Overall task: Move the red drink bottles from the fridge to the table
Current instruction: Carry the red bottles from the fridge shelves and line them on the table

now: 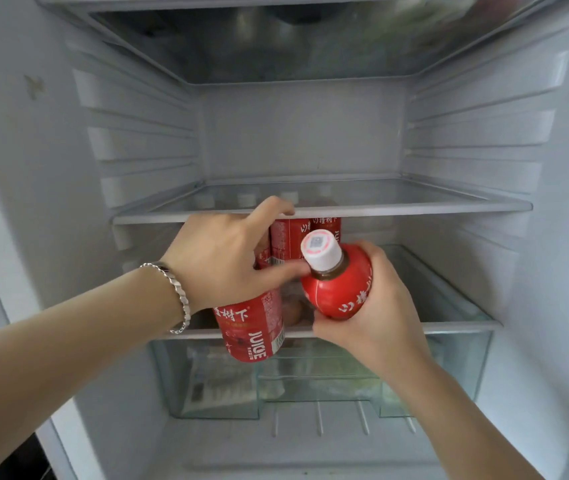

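I look into an open fridge. My right hand (376, 306) grips a red drink bottle (340, 289) by its body, tilted so its white cap points toward me. My left hand (227, 261), with a silver bracelet on the wrist, holds a second red drink bottle (251, 329) from above; its label reads JUICE and its lower half hangs in front of the lower glass shelf (456, 325). More red bottles (305, 235) stand behind my hands on that shelf, partly hidden; their white caps show through the glass shelf above them.
The middle glass shelf (414, 207) sits just above my hands. Below is a clear crisper drawer (213, 382) holding packets. White ribbed fridge walls close in on both sides. The top shelf (293, 46) holds dark, blurred items.
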